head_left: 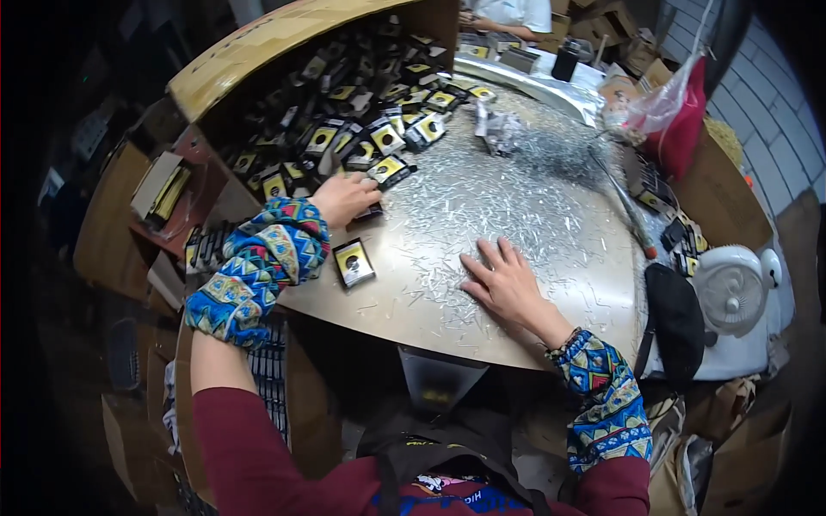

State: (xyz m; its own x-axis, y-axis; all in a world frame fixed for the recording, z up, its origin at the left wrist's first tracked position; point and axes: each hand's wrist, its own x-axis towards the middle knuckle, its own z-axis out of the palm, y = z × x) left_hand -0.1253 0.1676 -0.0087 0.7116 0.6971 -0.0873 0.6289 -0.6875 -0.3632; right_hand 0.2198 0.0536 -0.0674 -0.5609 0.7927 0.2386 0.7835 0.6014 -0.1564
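My left hand point(346, 199) is at the near edge of a heap of small black-and-yellow boxes point(323, 138). Its fingers are bent together over a dark small box point(372, 211), which they largely hide. Just below that hand, a single small box point(354, 262) with a round dark mark on its yellow face lies on the metal tabletop point(391, 301). My right hand point(508, 288) rests palm down with fingers spread among loose, thin silvery metal pins point(482, 202) scattered over the table.
A large cardboard box point(232, 64) lies around the heap. Tangled silvery pins point(559, 159) are piled farther back. At right are a brush point(641, 232), a white fan point(731, 291), a black cloth item point(674, 322) and a pink bag point(675, 129). Another person point(516, 15) sits across the table.
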